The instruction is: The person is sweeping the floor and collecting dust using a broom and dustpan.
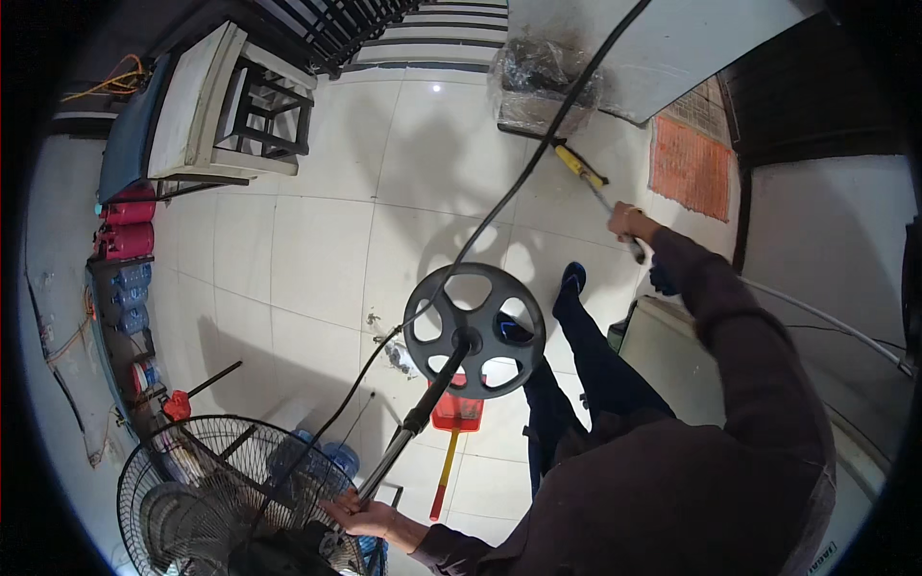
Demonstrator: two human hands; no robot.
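My left hand [371, 520] grips the pole [414, 425] of a black pedestal fan just below its wire cage [238, 489]. The fan leans, and its round spoked base [529, 309] covers part of one of my feet. A black power cord [497, 209] crosses in front of the base. In my right hand [634, 219] is the handle of a broom with a yellow section [580, 164]. The broom's dark head [522, 132] lies against a plastic-wrapped box [536, 108]. A red dustpan [457, 412] with a yellow and red handle sits partly hidden under the fan base.
Debris [396, 354] lies on the tiles left of the base. A wooden table [198, 115] with a stool under it stands upper left, near stairs [432, 32]. Along the left wall are pink gas cylinders [130, 240] and water bottles [132, 302]. An orange mat [690, 169] lies at right.
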